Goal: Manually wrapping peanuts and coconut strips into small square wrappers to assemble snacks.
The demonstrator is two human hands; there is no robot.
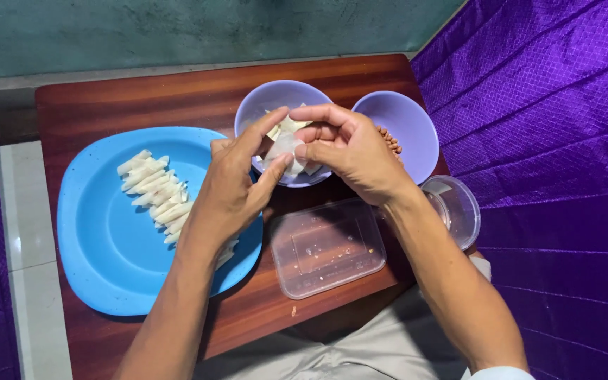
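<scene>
My left hand (pixel 230 186) and my right hand (pixel 350 151) meet above the table, both pinching a thin white wrapper sheet (pixel 284 148) between their fingertips. They hover over a lilac bowl (pixel 262 105) that holds more white wrapper pieces. A second lilac bowl (pixel 409 123) to its right holds brownish filling, mostly hidden by my right hand. On the left, a blue plate (pixel 107 246) carries a row of several rolled white pieces (pixel 153 190).
A clear rectangular plastic container (pixel 325 246) lies near the table's front edge, and a clear round tub (pixel 459 207) stands beside my right wrist. The wooden table (pixel 142 91) is small. Purple cloth (pixel 550 141) fills the right side, pale floor tile the left.
</scene>
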